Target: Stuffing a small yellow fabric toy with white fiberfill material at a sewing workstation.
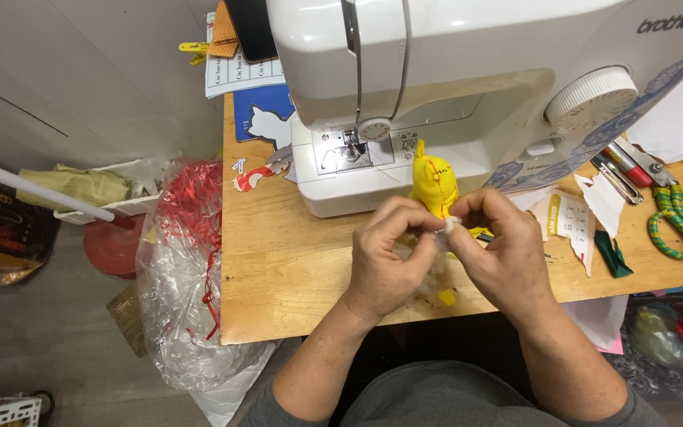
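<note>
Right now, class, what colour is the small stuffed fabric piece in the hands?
Bright yellow: the stuffed fabric piece, best seen in the head view.

Small home sewing/craft workshop, prob. a hobby corner rather than a factory. Evidence: white sewing machine (468,87) on a wooden worktop (294,261), lit at the needle area. At 3 o'clock, scissors (673,209) w/ green-wrapped handles, red-handled tools (622,166) & paper scraps (586,213). At 11 o'clock, blue sheet w/ white cat shape (266,119) and printed papers. At 9 o'clock on the floor, clear plastic bag (187,292) w/ red ribbon-like scraps, plus a bin (116,190) of fabric. Yellow stuffed fabric piece (435,183) by the machine.
</note>
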